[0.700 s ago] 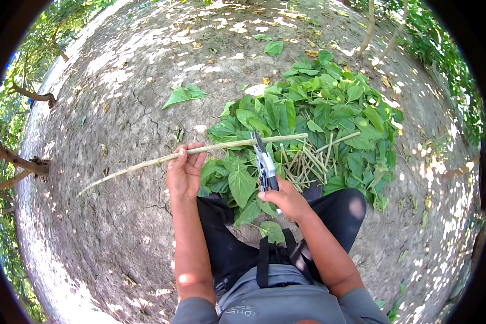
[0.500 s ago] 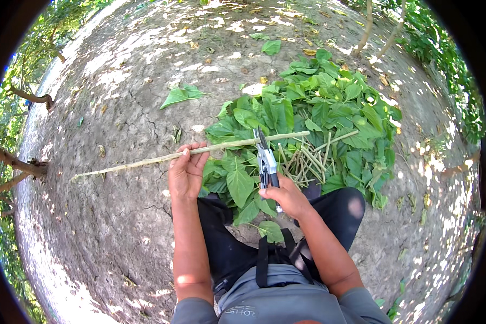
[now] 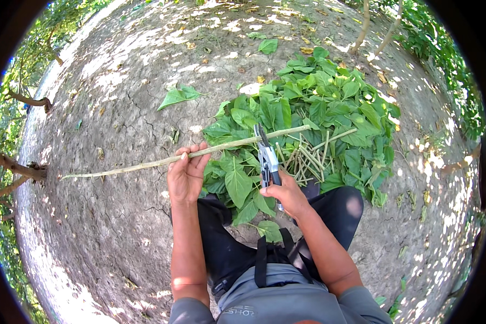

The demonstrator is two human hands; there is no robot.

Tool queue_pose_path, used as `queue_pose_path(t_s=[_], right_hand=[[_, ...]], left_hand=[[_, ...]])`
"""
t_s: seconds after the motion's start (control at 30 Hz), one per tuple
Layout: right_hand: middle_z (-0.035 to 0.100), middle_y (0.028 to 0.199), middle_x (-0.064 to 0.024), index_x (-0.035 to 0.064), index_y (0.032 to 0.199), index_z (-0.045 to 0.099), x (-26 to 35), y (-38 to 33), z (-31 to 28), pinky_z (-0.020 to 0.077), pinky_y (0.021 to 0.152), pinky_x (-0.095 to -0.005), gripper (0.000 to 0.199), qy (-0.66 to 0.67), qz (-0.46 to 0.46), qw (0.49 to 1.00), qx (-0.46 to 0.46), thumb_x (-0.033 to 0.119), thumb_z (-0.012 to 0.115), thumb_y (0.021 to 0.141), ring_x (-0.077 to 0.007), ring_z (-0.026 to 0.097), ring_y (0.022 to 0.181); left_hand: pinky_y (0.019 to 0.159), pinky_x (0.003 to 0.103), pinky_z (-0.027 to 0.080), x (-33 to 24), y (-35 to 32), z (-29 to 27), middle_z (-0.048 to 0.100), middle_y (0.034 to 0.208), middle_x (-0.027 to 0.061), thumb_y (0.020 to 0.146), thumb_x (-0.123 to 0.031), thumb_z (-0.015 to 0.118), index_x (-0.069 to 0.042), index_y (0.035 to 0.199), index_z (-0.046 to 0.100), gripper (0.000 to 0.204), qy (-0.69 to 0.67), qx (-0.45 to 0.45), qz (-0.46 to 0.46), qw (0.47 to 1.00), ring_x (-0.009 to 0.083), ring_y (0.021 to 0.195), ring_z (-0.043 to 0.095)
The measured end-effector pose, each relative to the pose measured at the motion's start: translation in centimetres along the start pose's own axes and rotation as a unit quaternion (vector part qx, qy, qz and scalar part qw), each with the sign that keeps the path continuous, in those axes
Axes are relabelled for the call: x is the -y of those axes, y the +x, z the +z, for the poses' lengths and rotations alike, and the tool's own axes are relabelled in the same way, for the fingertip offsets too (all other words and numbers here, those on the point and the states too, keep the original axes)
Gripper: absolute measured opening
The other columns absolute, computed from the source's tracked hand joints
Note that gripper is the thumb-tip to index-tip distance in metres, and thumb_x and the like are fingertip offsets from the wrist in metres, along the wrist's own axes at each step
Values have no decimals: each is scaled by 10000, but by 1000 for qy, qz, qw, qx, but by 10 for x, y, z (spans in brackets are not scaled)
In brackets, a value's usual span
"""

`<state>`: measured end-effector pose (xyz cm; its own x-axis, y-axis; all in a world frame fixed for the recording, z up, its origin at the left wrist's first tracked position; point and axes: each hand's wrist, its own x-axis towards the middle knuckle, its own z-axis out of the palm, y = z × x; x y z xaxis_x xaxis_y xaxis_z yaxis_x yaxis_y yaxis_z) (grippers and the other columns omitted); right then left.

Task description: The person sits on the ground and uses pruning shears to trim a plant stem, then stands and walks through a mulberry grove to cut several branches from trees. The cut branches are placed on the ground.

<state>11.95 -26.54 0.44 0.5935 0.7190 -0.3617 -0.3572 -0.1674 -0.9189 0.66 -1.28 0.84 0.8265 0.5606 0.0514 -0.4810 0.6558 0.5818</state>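
A long, thin, pale green stem (image 3: 140, 166) lies across my left hand (image 3: 187, 175), pinched between thumb and fingers. It slants up to the right. My right hand (image 3: 287, 193) is wrapped round the handles of a pair of pruning shears (image 3: 268, 157), whose blades meet the stem to the right of my left hand. The stem's thick end sticks out past the blades. Below that end, a small heap of short cut stem pieces (image 3: 308, 161) rests on a spread of broad green leaves (image 3: 329, 102).
One loose leaf (image 3: 179, 96) lies on the cracked soil (image 3: 119, 216) left of the pile, another (image 3: 268, 46) beyond it. Tree branches (image 3: 24, 171) stand at the left edge, thin trunks (image 3: 364, 27) at the far right. My dark-trousered knees (image 3: 343, 213) border the leaves.
The stem has tilted a little more, its thin left end shifting slightly left. Both hands and the shears keep nearly the same place.
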Motion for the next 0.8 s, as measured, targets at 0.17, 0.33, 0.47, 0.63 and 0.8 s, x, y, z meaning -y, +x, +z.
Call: queue_pose_path(t_s=[0.17, 0.33, 0.47, 0.63, 0.8], right_hand=[[561, 919, -36, -17, 1081, 574, 5, -3, 1, 413, 800, -291, 449, 68, -10, 998, 0, 178, 697, 696, -139, 520, 836], [557, 915, -67, -51, 1105, 496, -1, -6, 0, 446, 766, -287, 477, 94, -38, 995, 1, 173, 696, 734, -137, 551, 816], [577, 888, -71, -32, 1048, 501, -5, -9, -10, 434, 729, -281, 430, 75, -29, 996, -30, 180, 689, 725, -134, 539, 779], [584, 791, -64, -14, 979, 521, -11, -7, -21, 427, 656, -286, 361, 57, -35, 997, -44, 152, 678, 700, -133, 538, 694], [572, 731, -71, -8, 935, 515, -10, -7, -30, 423, 572, -300, 302, 38, -20, 997, -58, 117, 664, 704, -139, 526, 609]], left_hand=[[1037, 497, 469, 0, -1, 5, 648, 1127, 146, 922, -78, 575, -28, 1039, 635, 141, 2, 11, 7, 1000, 349, 1204, 560], [1042, 495, 455, 0, 1, 8, 640, 1156, 149, 936, -134, 574, -34, 1104, 610, 199, 13, 0, -12, 1000, 341, 1218, 547], [1045, 485, 446, -10, 2, -6, 637, 1165, 146, 967, -197, 542, -43, 1138, 591, 235, -39, -95, 35, 994, 330, 1210, 550], [1019, 471, 472, -18, 4, -30, 644, 1137, 134, 1002, -232, 497, -55, 1049, 599, 210, -37, -145, 36, 988, 300, 1162, 584], [916, 415, 550, -17, 3, -35, 657, 1091, 103, 997, -200, 518, -57, 1021, 596, 165, 5, -161, -4, 987, 263, 1079, 634]])
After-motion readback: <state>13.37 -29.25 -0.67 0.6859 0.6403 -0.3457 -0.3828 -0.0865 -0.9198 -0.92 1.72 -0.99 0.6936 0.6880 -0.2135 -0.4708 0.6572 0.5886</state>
